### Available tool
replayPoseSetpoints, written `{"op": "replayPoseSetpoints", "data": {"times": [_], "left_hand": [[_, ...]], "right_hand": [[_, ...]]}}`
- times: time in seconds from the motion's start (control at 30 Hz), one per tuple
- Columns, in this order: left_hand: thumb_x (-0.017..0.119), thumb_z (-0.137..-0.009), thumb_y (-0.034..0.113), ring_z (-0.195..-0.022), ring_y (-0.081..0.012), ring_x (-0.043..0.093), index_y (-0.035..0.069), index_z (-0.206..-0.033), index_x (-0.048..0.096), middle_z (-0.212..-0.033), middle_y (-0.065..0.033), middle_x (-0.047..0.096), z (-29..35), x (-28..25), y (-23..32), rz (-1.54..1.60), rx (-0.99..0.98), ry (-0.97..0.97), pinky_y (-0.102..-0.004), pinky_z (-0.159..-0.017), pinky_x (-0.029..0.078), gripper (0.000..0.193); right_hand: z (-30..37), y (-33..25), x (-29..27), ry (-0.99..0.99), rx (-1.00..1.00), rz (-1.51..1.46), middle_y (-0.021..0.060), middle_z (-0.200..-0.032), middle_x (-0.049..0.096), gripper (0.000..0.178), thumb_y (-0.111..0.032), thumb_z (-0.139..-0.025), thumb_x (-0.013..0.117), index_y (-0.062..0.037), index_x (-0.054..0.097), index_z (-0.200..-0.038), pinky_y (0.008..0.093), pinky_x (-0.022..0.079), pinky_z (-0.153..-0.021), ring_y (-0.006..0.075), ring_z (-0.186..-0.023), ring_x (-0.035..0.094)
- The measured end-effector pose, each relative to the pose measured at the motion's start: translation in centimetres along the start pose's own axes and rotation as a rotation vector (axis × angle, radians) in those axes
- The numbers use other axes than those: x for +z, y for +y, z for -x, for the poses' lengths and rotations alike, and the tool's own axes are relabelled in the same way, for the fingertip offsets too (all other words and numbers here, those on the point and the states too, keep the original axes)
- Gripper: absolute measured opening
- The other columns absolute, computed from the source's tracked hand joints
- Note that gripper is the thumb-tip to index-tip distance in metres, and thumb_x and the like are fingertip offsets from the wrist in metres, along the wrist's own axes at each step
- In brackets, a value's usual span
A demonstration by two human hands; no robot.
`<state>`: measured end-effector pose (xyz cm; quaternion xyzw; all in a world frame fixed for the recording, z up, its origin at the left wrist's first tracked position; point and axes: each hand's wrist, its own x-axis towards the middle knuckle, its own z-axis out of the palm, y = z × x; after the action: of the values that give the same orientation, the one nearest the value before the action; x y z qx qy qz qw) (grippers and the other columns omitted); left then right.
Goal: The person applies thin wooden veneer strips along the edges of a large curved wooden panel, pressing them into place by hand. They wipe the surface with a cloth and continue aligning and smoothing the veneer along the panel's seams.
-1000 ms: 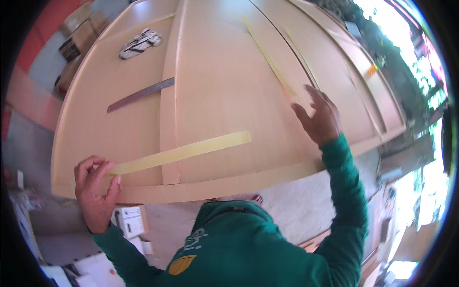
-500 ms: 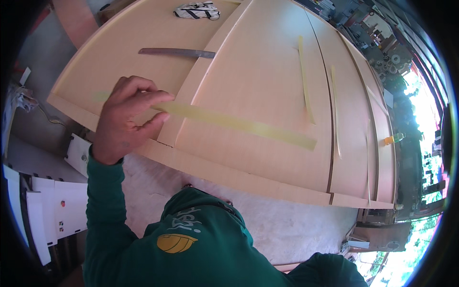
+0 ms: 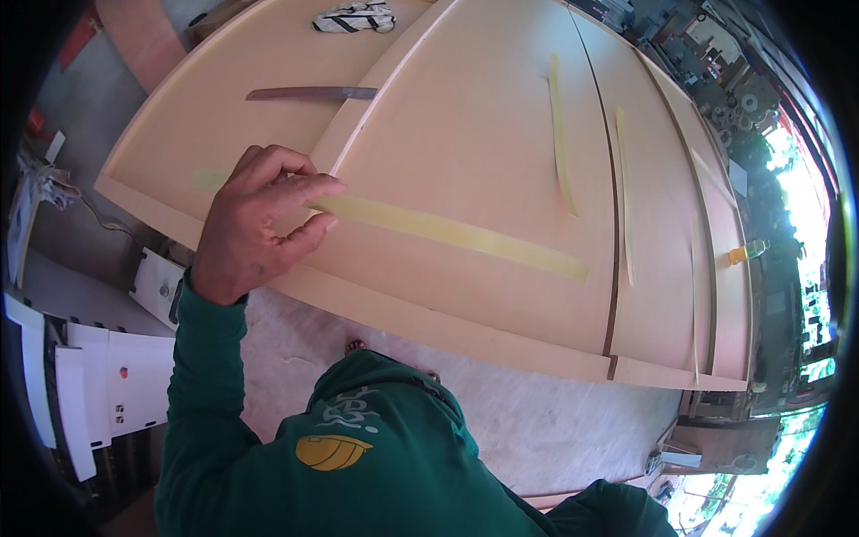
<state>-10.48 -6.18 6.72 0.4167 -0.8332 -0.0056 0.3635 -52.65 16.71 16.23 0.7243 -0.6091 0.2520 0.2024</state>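
While the view bends hard toward its dark rim, the left hand is plain enough, a little past nine o'clock from the centre, its thumb and fingertips brought narrowly together on a pale yellow strip. Just where they meet the strip is hard to make out, since the fingers cover its near end. From there it runs out past three o'clock over the worktop; whether its far, slightly blurred end touches the wood cannot be told. A faint greenish patch lies toward ten o'clock of the hand, partly covered by it, and may or may not belong to the same strip

The right hand is out of sight, so its state cannot be told; only a green sleeve shows, at four o'clock from the left hand and cut off by the lower edge

Past twelve o'clock from the left hand lie a dark flat blade, its exact kind unclear, and beyond it a crumpled black-and-white cloth. Two narrow yellow strips lie between two and three o'clock; at three, near the worktop's edge, is a small orange-and-green bottle, its label unreadable
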Motion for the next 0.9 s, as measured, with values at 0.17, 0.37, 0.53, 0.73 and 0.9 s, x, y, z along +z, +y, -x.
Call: {"op": "replayPoseSetpoints", "data": {"times": [0.17,0.37,0.53,0.73,0.9], "left_hand": [[0.091,-0.082,0.006,-0.103,-0.0282,0.067,0.01,-0.12,0.088,-0.113,-0.0078,0.071,-0.6,1.0,1.7,0.01,0.017,0.016,-0.04,-0.088,0.062,0.039],[0.095,-0.08,0.011,-0.097,-0.0223,0.069,0.016,-0.121,0.089,-0.111,-0.0024,0.073,-0.8,3.3,7.1,0.064,0.235,0.058,-0.0368,-0.082,0.056,0.042],[0.096,-0.076,0.009,-0.093,-0.0182,0.069,0.019,-0.127,0.089,-0.109,0.0017,0.075,0.2,5.3,10.5,0.083,0.307,0.11,-0.0341,-0.081,0.052,0.052],[0.097,-0.072,0.008,-0.093,-0.0181,0.066,0.02,-0.126,0.09,-0.107,0.0049,0.076,-0.1,7.2,12.2,0.059,0.273,0.123,-0.0344,-0.081,0.053,0.056],[0.095,-0.073,0.011,-0.093,-0.0178,0.064,0.02,-0.124,0.089,-0.11,0.0056,0.074,-0.3,8.1,13.6,0.044,0.271,0.104,-0.0341,-0.081,0.054,0.052]], "right_hand": [[1.1,1.5,-0.6,0.03,0.009,0.035,0.022,-0.12,0.076,0.057,-0.043,-0.103,0.081,0.0051,0.074,-0.132,0.0471,0.062,-0.094,0.0358,-0.107,0.076],[2.1,2.6,-0.6,0.051,0.018,0.065,0.0238,-0.122,0.077,0.064,-0.05,-0.103,0.082,0.005,0.074,-0.134,0.0497,0.062,-0.094,0.0383,-0.11,0.076],[1.0,2.1,1.3,-0.087,-0.03,-0.047,0.0254,-0.124,0.077,0.069,-0.055,-0.102,0.083,0.0049,0.074,-0.135,0.0519,0.062,-0.094,0.0404,-0.112,0.077],[0.4,2.9,4.0,-0.348,-0.056,-0.09,0.0243,-0.134,0.076,0.085,-0.071,-0.094,0.08,0.0011,0.073,-0.14,0.0529,0.063,-0.099,0.0434,-0.122,0.074],[-1.2,1.1,6.7,-0.084,-0.177,-0.079,0.0212,-0.138,0.072,0.054,-0.039,-0.105,0.083,-0.002,0.072,-0.143,0.0549,0.062,-0.099,0.0437,-0.125,0.072]]}}
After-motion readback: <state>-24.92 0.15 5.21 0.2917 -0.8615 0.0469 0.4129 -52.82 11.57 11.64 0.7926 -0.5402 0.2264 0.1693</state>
